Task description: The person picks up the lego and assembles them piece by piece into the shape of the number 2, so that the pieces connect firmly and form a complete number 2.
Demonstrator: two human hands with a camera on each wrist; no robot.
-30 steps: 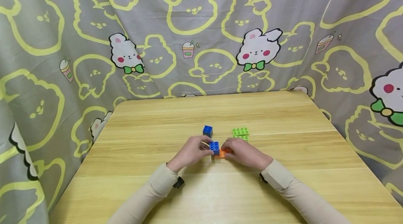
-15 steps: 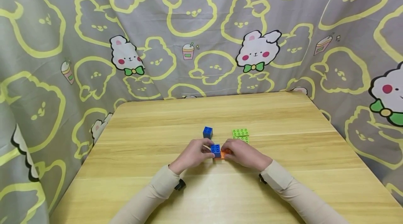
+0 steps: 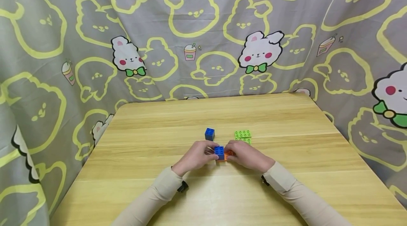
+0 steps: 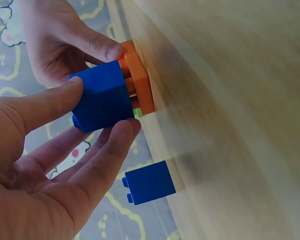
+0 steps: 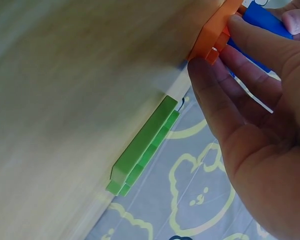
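My left hand (image 3: 196,156) pinches a square blue building brick (image 4: 102,97) between thumb and fingers. That brick is over the left part of a flat orange brick (image 4: 140,80), and in the left wrist view orange studs still show between the two. The orange brick lies on the table, its right end pinched by my right hand (image 3: 248,154); in the right wrist view thumb and fingertip sit on either side of the orange brick (image 5: 212,32). Behind the left hand stands a second blue brick (image 3: 210,134), studs up, touched by neither hand.
Flat lime-green bricks (image 3: 242,134) lie just behind the right hand, partly covered by it in the head view. The wooden table (image 3: 152,120) runs back to a grey curtain (image 3: 219,17) with cartoon animals.
My left hand has shifted slightly right and toward me, bringing the held blue brick over the orange one. My right hand stays nearly still on the orange brick.
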